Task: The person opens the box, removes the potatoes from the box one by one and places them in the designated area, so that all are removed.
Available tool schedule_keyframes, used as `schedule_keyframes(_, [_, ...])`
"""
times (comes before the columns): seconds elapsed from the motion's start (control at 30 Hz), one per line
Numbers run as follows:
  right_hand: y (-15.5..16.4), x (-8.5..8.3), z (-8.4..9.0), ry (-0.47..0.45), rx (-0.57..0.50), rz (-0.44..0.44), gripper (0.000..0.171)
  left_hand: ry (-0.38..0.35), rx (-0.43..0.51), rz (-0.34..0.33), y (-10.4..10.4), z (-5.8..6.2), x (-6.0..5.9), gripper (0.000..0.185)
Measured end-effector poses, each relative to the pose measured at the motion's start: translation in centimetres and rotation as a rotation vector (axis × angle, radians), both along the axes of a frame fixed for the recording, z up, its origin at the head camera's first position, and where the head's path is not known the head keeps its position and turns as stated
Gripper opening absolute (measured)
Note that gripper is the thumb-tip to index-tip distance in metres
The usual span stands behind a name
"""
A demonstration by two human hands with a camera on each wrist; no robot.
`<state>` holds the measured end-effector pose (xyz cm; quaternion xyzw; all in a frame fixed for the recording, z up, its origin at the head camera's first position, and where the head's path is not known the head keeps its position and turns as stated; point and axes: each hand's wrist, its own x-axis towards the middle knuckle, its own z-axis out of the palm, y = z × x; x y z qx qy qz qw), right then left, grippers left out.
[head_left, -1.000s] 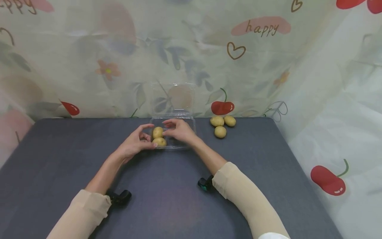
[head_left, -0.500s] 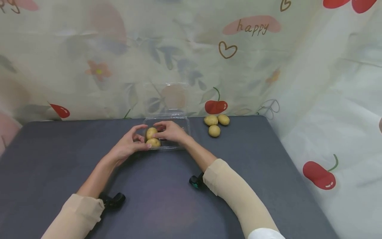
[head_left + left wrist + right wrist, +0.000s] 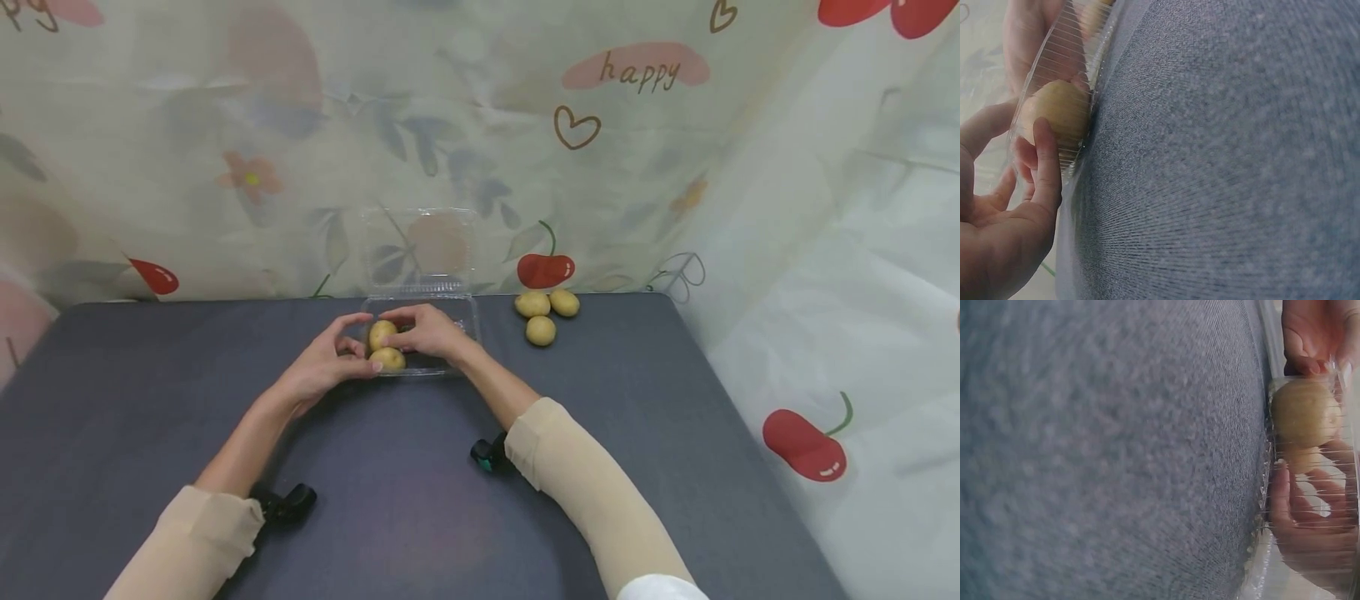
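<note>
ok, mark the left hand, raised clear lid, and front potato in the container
Left hand (image 3: 322,367): head view, middle of the hand.
Raised clear lid (image 3: 420,248): head view, centre of its panel.
Front potato (image 3: 387,359): head view, its upper surface.

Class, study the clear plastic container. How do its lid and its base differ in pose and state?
The lid stands raised at the back, while the base lies flat on the table.
The base holds at least two potatoes; the lid holds none.
The left hand touches the base and the right hand is inside it, while neither touches the lid.
Both are clear plastic, joined along the base's back edge.
</note>
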<state>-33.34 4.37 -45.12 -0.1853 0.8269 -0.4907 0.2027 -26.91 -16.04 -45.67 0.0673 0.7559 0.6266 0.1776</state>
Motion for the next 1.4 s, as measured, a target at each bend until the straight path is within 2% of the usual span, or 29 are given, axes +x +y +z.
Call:
schedule_keyframes(0.2, [0.0, -0.3, 0.0, 0.033, 0.017, 0.018, 0.045, 0.004, 0.011, -0.006, 0.3, 0.2, -0.1, 0.086])
schedule_keyframes(0.57, [-0.3, -0.5, 0.2, 0.171, 0.126, -0.04, 0.038, -0.001, -0.002, 0.0, 0.2, 0.2, -0.2, 0.087])
schedule_keyframes(1.2, [-0.1, 0.4, 0.8, 0.233, 0.102, -0.084, 0.043, 0.01, -0.053, 0.011, 0.3, 0.5, 0.1, 0.085])
schedule_keyframes(1.4, [0.6, 0.4, 1.2, 0.207, 0.024, -0.079, 0.045, 0.009, -0.048, 0.014, 0.2, 0.4, 0.0, 0.085])
